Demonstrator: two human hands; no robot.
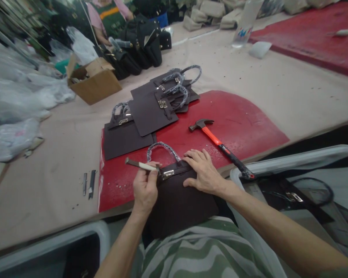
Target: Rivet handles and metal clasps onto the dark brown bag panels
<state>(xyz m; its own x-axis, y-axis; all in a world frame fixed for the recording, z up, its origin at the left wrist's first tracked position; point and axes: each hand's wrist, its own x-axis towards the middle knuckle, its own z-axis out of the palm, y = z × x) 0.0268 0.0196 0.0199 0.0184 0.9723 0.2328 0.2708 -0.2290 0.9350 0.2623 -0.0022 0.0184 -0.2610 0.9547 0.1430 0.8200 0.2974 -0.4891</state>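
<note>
A dark brown bag panel with a metal clasp and a plastic-wrapped handle lies at the table's front edge, partly over my lap. My left hand is closed around a short metal rod-like tool with a cream-coloured band, held beside the clasp. I cannot make out its tip. My right hand rests on the panel's upper right with fingers spread, holding nothing. Beyond it a claw hammer with an orange and black handle lies on the red mat.
More brown bag panels with wrapped handles are piled ahead. Two small dark metal tools lie left of the mat. Farther off are a cardboard box, black bags, a clear bottle and a person. Bins flank me.
</note>
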